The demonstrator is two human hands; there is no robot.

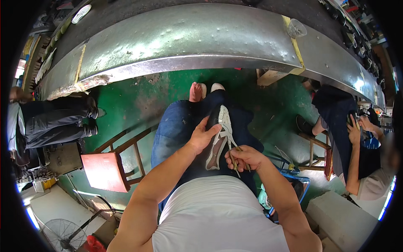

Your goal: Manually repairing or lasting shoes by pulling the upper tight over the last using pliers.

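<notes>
A brown and grey shoe [215,149] with a white textured part lies on my lap, over dark blue cloth. My left hand [204,135] grips it from the left side, thumb pressed on top near its middle. Pale straps or laces [229,137] run from the shoe toward my right hand [244,158]. Closed fingers of that hand hold a thin, pointed, brass-coloured tool [240,149] just right of the shoe. Its exact kind is unclear, as the fingers cover part of it.
A metal-covered bench edge [189,35] curves across in front, with a clear plastic cup [296,29] on it. A wooden stool [105,171] stands at left. Another person [354,138] sits at right; dark-trousered legs [58,122] show at left. A fan [63,235] is at lower left.
</notes>
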